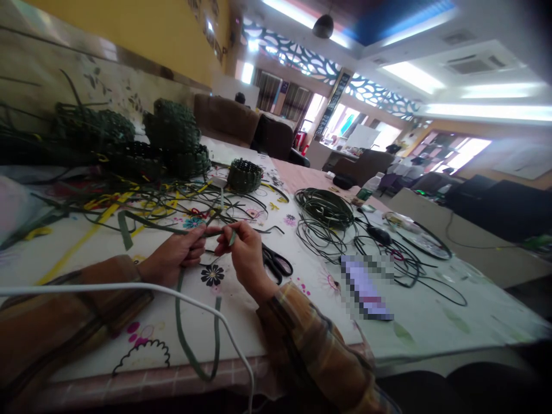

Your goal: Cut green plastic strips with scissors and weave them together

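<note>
My left hand (pixel 175 256) and my right hand (pixel 245 253) are close together over the table, each closed on dark green weaving strips. From the left fist a green strip (pixel 199 359) loops down past the table's front edge and back up, while another end sticks out to the left, bent downward. Between finger and thumb of my right hand a short green end shows. Fingers hide where the strips meet. Black-handled scissors (pixel 278 264) lie just right of my right hand. Beyond the hands stands a small woven green basket (pixel 245 175).
Woven green baskets (pixel 172 135) are piled at the back left, with loose green and yellow strips before them. A coil of green strip (pixel 325 210), a plastic bottle (pixel 371 187) and a blurred-out lilac object (pixel 366 287) lie right. A white cable (pixel 172 293) crosses the foreground.
</note>
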`<state>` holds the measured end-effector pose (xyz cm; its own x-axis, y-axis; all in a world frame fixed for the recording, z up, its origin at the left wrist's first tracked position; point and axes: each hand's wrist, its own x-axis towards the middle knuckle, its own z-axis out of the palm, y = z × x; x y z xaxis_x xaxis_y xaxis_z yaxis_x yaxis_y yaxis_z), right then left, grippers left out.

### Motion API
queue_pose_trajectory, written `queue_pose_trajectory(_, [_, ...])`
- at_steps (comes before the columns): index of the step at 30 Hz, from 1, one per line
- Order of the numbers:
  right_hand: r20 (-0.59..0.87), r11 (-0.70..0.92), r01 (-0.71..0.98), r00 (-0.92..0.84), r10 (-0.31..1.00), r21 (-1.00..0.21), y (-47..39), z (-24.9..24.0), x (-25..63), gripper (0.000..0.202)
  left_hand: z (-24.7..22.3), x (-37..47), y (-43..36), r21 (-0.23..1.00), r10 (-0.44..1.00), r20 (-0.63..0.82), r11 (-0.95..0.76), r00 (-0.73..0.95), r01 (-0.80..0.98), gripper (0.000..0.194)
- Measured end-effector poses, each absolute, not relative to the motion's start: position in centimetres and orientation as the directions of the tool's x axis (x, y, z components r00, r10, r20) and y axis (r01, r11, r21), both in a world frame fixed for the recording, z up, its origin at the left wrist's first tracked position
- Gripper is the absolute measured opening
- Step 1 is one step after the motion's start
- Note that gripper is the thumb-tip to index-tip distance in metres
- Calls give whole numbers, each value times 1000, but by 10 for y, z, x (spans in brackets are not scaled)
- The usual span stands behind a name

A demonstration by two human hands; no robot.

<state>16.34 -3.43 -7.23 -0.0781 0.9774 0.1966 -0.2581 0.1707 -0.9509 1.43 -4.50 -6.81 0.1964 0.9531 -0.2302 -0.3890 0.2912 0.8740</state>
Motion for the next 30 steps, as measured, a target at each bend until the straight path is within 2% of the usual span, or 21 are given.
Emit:
queue_pose_trajectory(4, [182,139,-266,-146,972,-954,-45,-70,158,20,-71,19,-48,850,939,-224,320,261,-419,25])
queue_pose_trajectory(11, [191,146,-292,-132,973,-945,-43,-68,163,20,-73,12,-42,799,922,-220,358,319,-484,33])
queue_pose_trajectory(15, [231,212,-176,-92,969,-961,-42,-70,164,18,-70,10,-42,769,902,-235,401,363,-498,30])
queue_pose_trajectory(18, [244,237,-84,-86,966,-968,-39,-70,164,13,-65,13,-46,793,916,-259,383,306,-474,22])
queue_pose_trajectory(20, [225,215,-133,-69,972,-968,-33,-68,168,12,-61,15,-48,833,936,-261,342,238,-435,13])
queue_pose_trajectory(23, [198,205,-259,53,979,-944,-17,-61,183,11,-57,14,-48,872,958,-261,288,123,-396,12])
queue_pose_trajectory(26, [132,203,-309,235,963,-929,6,-56,209,9,-57,8,-44,870,958,-278,283,71,-404,23])
queue_pose_trajectory(28, [60,170,-301,344,937,-938,20,-56,228,12,-58,3,-39,866,959,-272,278,76,-415,25])
queue_pose_trajectory(30, [58,150,-204,395,917,-967,32,-58,246,21,-60,0,-36,871,965,-255,258,65,-418,21])
